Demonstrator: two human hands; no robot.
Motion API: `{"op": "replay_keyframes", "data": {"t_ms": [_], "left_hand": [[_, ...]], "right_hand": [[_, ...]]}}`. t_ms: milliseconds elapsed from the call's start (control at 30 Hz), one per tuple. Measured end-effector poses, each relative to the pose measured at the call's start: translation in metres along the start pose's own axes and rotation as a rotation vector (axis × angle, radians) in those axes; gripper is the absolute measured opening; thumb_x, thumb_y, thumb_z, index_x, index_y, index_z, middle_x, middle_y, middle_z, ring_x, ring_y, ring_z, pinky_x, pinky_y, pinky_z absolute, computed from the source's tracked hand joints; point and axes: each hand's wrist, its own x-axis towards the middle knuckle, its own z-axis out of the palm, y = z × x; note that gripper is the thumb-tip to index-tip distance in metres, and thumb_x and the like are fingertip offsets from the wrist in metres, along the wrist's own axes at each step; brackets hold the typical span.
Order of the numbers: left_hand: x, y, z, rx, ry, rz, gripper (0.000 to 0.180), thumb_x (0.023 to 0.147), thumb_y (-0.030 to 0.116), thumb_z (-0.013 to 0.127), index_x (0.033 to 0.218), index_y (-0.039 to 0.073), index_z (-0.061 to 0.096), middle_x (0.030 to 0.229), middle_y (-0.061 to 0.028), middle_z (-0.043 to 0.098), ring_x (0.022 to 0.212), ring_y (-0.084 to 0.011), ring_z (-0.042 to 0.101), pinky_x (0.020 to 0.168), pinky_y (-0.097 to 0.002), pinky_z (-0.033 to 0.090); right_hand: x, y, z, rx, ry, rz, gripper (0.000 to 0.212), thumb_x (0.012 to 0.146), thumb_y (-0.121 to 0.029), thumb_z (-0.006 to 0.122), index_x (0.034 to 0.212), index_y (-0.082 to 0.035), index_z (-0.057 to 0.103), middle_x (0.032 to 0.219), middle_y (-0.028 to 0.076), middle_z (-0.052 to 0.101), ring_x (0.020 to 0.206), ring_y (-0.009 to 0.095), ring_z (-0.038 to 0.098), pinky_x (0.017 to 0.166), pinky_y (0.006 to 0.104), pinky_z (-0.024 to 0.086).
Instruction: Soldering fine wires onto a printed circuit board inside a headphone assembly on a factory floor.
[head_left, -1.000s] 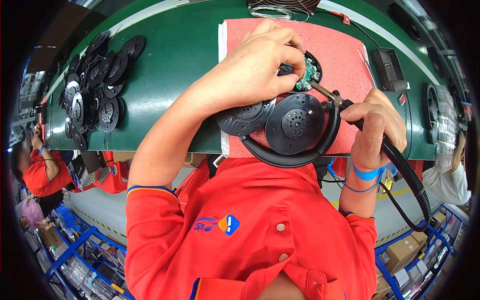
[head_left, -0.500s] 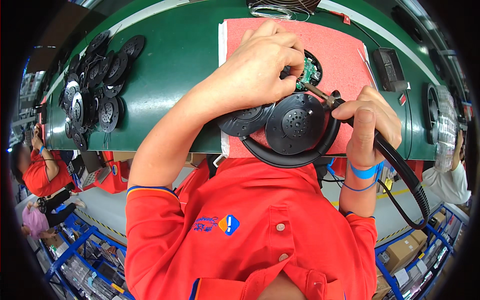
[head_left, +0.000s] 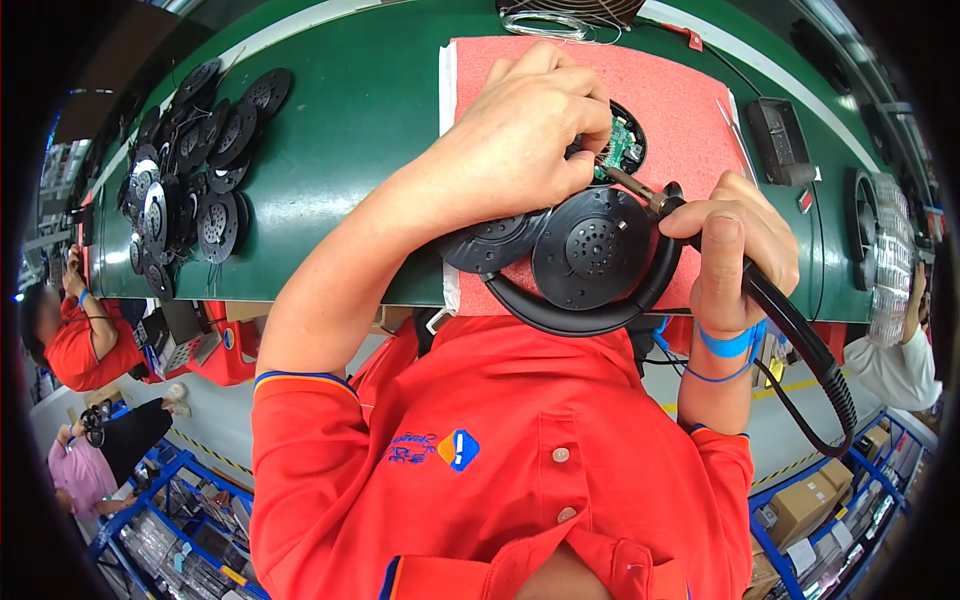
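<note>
My right hand [head_left: 742, 250] grips a black soldering iron [head_left: 800, 335], its metal tip angled up and left onto a green circuit board [head_left: 621, 147]. That board sits inside a round black headphone earcup on a pink foam mat [head_left: 690, 120]. Bent over the board's left side, my left hand [head_left: 535, 135] has thumb and fingertips pinched together; whatever they hold is hidden. Nearer me lie a black perforated disc [head_left: 590, 250] and another dark disc-shaped part [head_left: 497, 242], partly under my left wrist. A black curved headband [head_left: 560, 318] runs around them along the mat's near edge.
Several black round speaker plates [head_left: 205, 150] with wires are heaped on the green table at left. A coil of solder wire [head_left: 545, 25] lies at the back. Tweezers [head_left: 737, 135], a dark box-shaped stand [head_left: 780, 140] and stacked clear plastic trays [head_left: 888, 260] are at right. Other people are at left and right.
My right hand and the soldering iron have shifted very slightly left, the tip still at the board. My left hand stays almost put. A person in pink in the left background has moved.
</note>
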Motion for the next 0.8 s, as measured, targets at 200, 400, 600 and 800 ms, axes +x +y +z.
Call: {"op": "replay_keyframes", "data": {"t_ms": [200, 400, 600, 800], "left_hand": [[0.001, 0.0, 0.002, 0.025, 0.01, -0.006, 0.007, 0.067, 0.007, 0.061, 0.067, 0.003, 0.056, 0.094, -0.0058, 0.06, 0.093, -0.0256, 0.051, 0.086, -0.0358, 0.041], [0.001, 0.0, 0.003, 0.02, 0.024, -0.006, 0.006, 0.067, 0.007, 0.061, 0.067, 0.003, 0.057, 0.093, -0.0057, 0.06, 0.094, -0.0261, 0.051, 0.087, -0.037, 0.041], [-0.004, -0.003, 0.006, -0.019, 0.08, 0.018, 0.003, 0.066, 0.007, 0.061, 0.067, 0.005, 0.059, 0.086, -0.0049, 0.058, 0.092, -0.0261, 0.05, 0.081, -0.0382, 0.039], [-0.002, -0.024, -0.049, -0.207, -0.025, -0.047, 0.017, 0.074, 0.017, 0.062, 0.081, 0.001, 0.065, 0.088, -0.0124, 0.063, 0.086, -0.0299, 0.06, 0.08, -0.035, 0.047]], "right_hand": [[-0.001, -0.001, 0.0, -0.006, 0.005, -0.012, 0.023, 0.084, -0.01, 0.056, 0.063, -0.001, 0.063, 0.057, 0.005, 0.059, 0.045, 0.016, 0.046, 0.044, 0.0269, 0.035], [-0.014, 0.005, -0.009, -0.048, 0.129, -0.088, 0.036, 0.092, -0.027, 0.051, 0.075, 0.001, 0.064, 0.056, 0.005, 0.056, 0.046, 0.014, 0.045, 0.044, 0.0246, 0.032], [-0.055, -0.01, -0.029, -0.054, -0.118, 0.122, 0.055, 0.087, -0.054, 0.05, 0.093, 0.0, 0.056, 0.061, 0.01, 0.06, 0.056, 0.02, 0.058, 0.052, 0.029, 0.043], [-0.092, -0.007, -0.006, 0.016, -0.329, 0.035, 0.028, 0.06, 0.0, 0.072, 0.081, -0.008, 0.057, 0.097, 0.015, 0.062, 0.095, 0.033, 0.058, 0.076, 0.037, 0.051]]}}
